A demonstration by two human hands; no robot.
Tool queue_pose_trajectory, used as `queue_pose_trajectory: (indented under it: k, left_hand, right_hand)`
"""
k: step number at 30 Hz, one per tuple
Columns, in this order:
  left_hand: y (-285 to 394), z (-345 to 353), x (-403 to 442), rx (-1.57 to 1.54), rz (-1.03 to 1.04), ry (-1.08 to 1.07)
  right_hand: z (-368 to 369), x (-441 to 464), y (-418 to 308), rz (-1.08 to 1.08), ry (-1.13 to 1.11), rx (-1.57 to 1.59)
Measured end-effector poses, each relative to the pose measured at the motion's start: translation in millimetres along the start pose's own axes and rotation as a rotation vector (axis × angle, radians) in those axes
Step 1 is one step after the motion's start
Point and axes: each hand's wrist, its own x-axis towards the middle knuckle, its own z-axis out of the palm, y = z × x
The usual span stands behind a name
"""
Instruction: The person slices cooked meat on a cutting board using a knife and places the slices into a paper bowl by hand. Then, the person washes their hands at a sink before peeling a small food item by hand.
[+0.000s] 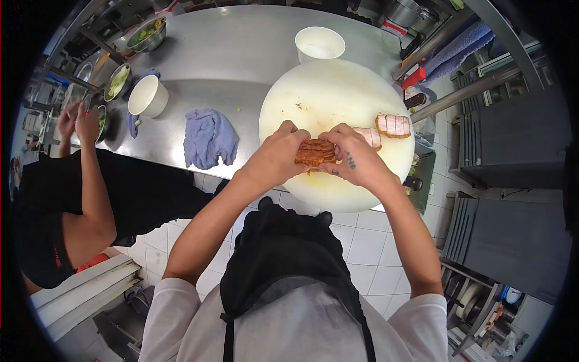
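Note:
Between my two hands is a row of sliced, reddish-brown roast meat (315, 153), on the near part of a round white cutting board (325, 90). My left hand (282, 154) grips its left end, fingers curled over. My right hand (353, 155) closes on the right end, thumb at the near side. Just beyond my right hand lie pale pork slices (369, 137), partly covered by it. Another piece of sliced pork with a browned edge (393, 125) rests near the board's right rim. A few brown crumbs dot the board.
A white bowl (319, 43) stands behind the board, another white bowl (148, 96) at left. A crumpled blue cloth (209, 139) lies on the steel table (235, 54). Metal bowls of vegetables (148, 35) line the left edge. A co-worker's hands (81, 120) work there. Knife handles (416, 100) jut at right.

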Motion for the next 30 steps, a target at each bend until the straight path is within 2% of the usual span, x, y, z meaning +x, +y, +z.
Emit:
queue_pose_trajectory:
  k: [2, 4, 8, 10, 16, 19, 26, 30]
  left_hand:
    - [1, 5, -3, 0.012, 0.006, 0.015]
    - [5, 7, -3, -0.002, -0.060, -0.058]
    - [3, 8, -5, 0.003, -0.021, -0.041]
    - [6, 5, -7, -0.016, -0.062, -0.023]
    - [-5, 12, -7, -0.047, -0.142, -0.051]
    - [-12, 21, -3, -0.006, -0.052, -0.011]
    - [-12, 19, 1, -0.007, -0.014, -0.023]
    - [-9, 18, 1, -0.018, -0.031, -0.029]
  right_hand:
    - [3, -3, -1, -0.004, 0.018, 0.001]
    - [2, -4, -4, 0.094, -0.096, 0.014]
    - [7, -6, 3, 0.057, -0.076, 0.019]
    - [10, -10, 7, -0.015, 0.009, 0.024]
    - [15, -13, 10, 0.021, -0.018, 0.006]
    - [23, -10, 14, -0.004, 0.007, -0.017]
    - [23, -3, 9, 0.043, -0.047, 0.006]
    - [25, -6, 11, -0.016, -0.002, 0.002]
